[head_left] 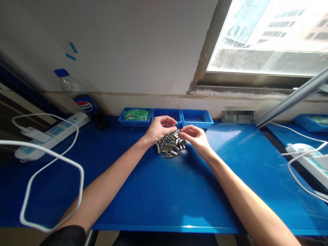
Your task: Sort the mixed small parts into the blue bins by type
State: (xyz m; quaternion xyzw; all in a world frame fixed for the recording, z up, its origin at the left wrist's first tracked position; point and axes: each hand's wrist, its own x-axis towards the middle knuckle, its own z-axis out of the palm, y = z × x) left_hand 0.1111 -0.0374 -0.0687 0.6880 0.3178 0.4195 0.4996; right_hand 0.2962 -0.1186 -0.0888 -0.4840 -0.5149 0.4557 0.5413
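Note:
A pile of small brass pins and silver metal cylinders (170, 146) lies on the blue table (164, 194). My left hand (159, 129) hovers over the pile's far left side, its fingers curled into a pinch. My right hand (195, 136) is at the pile's right side, with fingertips pinched together. Both pinches meet over a small silver part (177, 131) just above the pile; which hand holds it is hard to tell.
Three blue bins stand against the wall: one with green parts (135, 117), a middle one (167, 114), a right one (196, 118). A plastic bottle (79, 97), a white power strip (48, 135) and white cable (51, 164) lie left. Another strip (309, 159) lies right.

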